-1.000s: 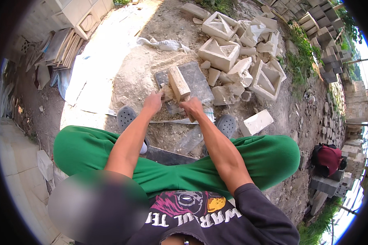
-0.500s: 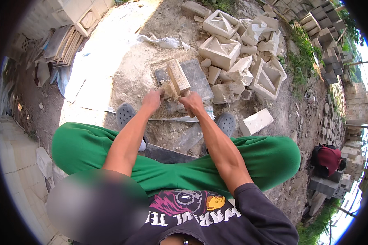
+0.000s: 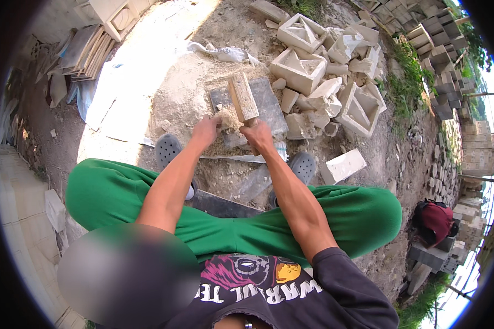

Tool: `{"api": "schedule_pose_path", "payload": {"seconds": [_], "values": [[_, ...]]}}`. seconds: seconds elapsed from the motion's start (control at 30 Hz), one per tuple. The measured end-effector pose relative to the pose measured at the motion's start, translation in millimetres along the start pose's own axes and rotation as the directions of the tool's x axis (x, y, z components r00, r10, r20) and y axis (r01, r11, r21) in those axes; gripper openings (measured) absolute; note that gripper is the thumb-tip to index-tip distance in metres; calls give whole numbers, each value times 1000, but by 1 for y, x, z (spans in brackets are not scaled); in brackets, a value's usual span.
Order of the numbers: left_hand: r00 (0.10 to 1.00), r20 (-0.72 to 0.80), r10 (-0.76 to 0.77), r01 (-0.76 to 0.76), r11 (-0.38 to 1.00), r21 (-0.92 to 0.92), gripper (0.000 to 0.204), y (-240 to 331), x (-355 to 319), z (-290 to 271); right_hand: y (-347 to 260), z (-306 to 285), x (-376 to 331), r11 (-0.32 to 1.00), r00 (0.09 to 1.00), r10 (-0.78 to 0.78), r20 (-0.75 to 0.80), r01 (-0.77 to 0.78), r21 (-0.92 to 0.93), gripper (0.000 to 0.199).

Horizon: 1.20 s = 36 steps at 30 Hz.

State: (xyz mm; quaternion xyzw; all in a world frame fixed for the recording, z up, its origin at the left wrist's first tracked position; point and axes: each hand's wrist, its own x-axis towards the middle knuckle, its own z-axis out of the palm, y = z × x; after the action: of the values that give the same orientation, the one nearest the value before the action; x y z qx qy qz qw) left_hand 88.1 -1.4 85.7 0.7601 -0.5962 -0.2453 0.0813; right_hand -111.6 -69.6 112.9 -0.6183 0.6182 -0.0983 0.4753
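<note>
My right hand (image 3: pixel 256 135) is wrapped round the short handle of a wooden mallet (image 3: pixel 242 98). Its thick, block-shaped head points away from me over a dark flat slab (image 3: pixel 269 105) on the ground. Just left of the mallet, my left hand (image 3: pixel 205 132) is closed, with its fingertips at a pale crumbled lump (image 3: pixel 229 118) on the slab. Whatever sits between those fingers is too small to make out. Dust and broken bits lie round the lump, and the mallet head hides part of the slab.
Broken pale concrete blocks (image 3: pixel 299 71) are heaped beyond the slab to the right. A single pale block (image 3: pixel 344 166) lies by my right shoe (image 3: pixel 302 167). A crumpled white sack (image 3: pixel 225 53) is at the far side. Boards (image 3: pixel 85 57) are stacked far left; a dark red bag (image 3: pixel 434 222) rests at right.
The mallet head has risen slightly and swung a little to the right of the lump. My left hand stays nearly in place. The whole view has shifted a little.
</note>
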Motion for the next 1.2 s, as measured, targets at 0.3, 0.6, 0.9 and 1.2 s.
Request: {"api": "schedule_pose_path", "payload": {"seconds": [0.3, 0.6, 0.9, 1.2], "values": [[999, 46, -3, 2, 999, 34, 38, 2, 4, -2, 16, 9, 10, 968, 977, 173, 128, -145, -204, 40], [999, -16, 39, -39, 999, -37, 43, -4, 0, 3, -9, 0, -13, 997, 999, -48, 5, 48, -60, 45], [1000, -14, 5, -5, 1000, -16, 34, 2, -5, -2, -14, -5, -17, 999, 998, 36, 52, -37, 6, 44], [999, 40, 18, -20, 998, 60, 33, -2, 4, 3, 5, 6, -7, 963, 976, 172, 131, -139, -232, 43]]}}
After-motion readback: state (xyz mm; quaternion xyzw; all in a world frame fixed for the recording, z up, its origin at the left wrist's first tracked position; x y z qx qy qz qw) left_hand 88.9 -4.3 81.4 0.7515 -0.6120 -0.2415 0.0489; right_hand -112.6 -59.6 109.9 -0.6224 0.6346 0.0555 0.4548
